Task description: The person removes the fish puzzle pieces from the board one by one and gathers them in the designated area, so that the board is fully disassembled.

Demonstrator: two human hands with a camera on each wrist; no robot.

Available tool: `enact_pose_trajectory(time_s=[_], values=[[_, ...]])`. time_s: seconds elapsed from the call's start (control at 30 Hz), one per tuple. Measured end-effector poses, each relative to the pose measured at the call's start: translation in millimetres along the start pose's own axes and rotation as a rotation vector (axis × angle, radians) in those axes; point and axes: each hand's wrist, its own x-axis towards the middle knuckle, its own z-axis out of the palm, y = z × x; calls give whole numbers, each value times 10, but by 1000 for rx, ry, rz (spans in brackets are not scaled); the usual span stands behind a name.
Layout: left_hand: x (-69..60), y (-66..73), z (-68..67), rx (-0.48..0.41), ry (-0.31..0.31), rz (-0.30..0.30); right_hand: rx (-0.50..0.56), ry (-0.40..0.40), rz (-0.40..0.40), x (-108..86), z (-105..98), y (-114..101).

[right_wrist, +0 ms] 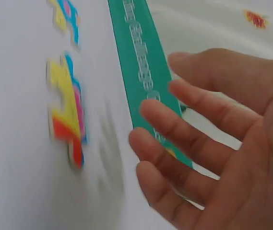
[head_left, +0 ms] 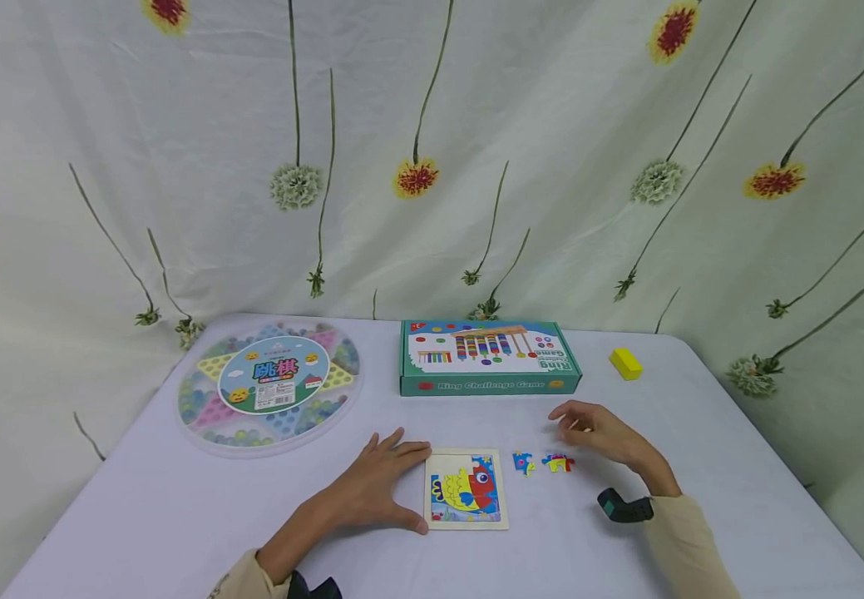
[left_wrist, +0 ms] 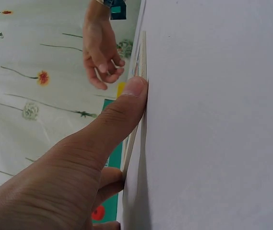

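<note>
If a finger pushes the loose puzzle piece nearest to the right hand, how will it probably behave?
The puzzle piece lies flat, so it would probably slide rather than roll. Much smaller than the right hand, it is likely light to lift.

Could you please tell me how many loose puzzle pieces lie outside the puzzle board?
2. One blue-and-yellow piece lies just right of the puzzle board; a red-and-yellow piece lies farther right, near the right hand. Any beneath a hand would be hidden.
</note>
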Motion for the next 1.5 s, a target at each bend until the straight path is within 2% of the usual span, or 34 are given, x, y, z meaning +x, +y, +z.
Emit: enact_pose_trajectory(time_s=[0.1,0.23,0.4,0.53,0.9,1.5], values=[[1,-1,1,3,-1,-1,-25,33,-79,45,104,-129],[3,-3,3,3,0,-1,-51,29,-148,104,328,-308],[7,-3,8,5,3,-3,-69,-26,-181,163,605,-440],[10,-1,9,5,1,-5,-87,-88,-166,190,743,-472],[10,7,-1,2,-3,-11,-244,-101,-202,215,841,-515],[-9,29,-20,-8,-10,-9,-331,-82,-198,227,907,-501]])
